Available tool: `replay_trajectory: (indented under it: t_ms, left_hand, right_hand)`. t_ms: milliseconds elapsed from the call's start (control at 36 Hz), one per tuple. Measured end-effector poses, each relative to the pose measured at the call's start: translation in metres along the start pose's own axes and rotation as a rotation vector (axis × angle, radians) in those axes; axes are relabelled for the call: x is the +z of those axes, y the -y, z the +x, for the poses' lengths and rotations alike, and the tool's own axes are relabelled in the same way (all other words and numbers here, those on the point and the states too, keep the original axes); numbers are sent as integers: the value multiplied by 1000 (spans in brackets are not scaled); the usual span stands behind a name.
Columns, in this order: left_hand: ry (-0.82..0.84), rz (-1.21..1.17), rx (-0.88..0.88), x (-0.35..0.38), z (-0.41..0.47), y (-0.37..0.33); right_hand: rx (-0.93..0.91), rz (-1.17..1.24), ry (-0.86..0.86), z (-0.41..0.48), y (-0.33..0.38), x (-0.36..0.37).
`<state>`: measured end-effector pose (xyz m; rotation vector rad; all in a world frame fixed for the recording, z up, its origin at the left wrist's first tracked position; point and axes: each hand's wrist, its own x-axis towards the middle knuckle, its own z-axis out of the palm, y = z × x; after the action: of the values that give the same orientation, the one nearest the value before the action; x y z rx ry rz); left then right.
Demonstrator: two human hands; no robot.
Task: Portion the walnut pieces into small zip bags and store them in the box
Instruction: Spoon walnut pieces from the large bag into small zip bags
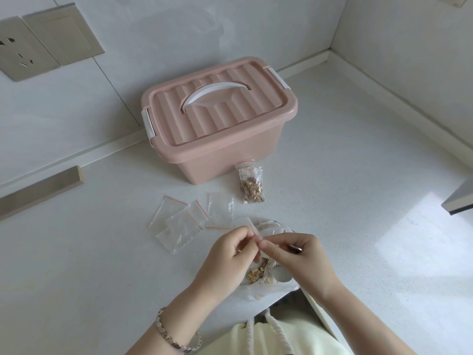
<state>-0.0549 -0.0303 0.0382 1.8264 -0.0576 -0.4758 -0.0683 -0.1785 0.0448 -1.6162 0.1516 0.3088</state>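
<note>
My left hand and my right hand meet near the counter's front edge. Both pinch the red-striped top of a small zip bag that hangs between them with walnut pieces in its lower part. My right hand also holds a small metal spoon whose round bowl shows below it. Under the hands lies a larger clear bag of walnut pieces. A filled small zip bag lies in front of the pink box, whose lid with a white handle is on.
Several empty small zip bags lie spread on the white counter left of the hands. A wooden strip lies at the far left. Walls close the back and right. Wall sockets sit at the upper left.
</note>
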Motion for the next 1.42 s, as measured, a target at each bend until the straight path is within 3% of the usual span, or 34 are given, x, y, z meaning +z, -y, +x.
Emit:
replay_trajectory:
  t_ms: [194,444,528,611,694,750,861,1000,1194,1417]
  left_hand:
    - [50,188,70,-9,-1,-2]
    - [175,-446,35,-14,1,-5]
    - [26,-284,-2,-13,2,-9]
    - [-233,103,-25,-19,2,-11]
    - [-335,530,-81,-23,0,-15]
    - [-371,679,-39,-23,-1,-15]
    - [-252,545,210,-22,-2,-6]
    - [60,412,332,-22,-3,7]
    - [-123,450,409,-14,4,16]
    - [-138,414,464,-19,1,11]
  right_hand:
    - [-30,-30,-27,3,2,0]
    - [-86,136,46,6,9,3]
    - [-63,68,-7,8,8,4]
    - [-46,-1,-102,8,7,4]
    - [-81,-124,-167,6,5,8]
    - [-98,-195,-204,4,3,13]
    - [-70,-152,-238,5,7,12]
    - [-52,-93,-143,5,9,7]
    - [-22,-56,-75,2,9,7]
    - [-34,-93,-82,2,4,7]
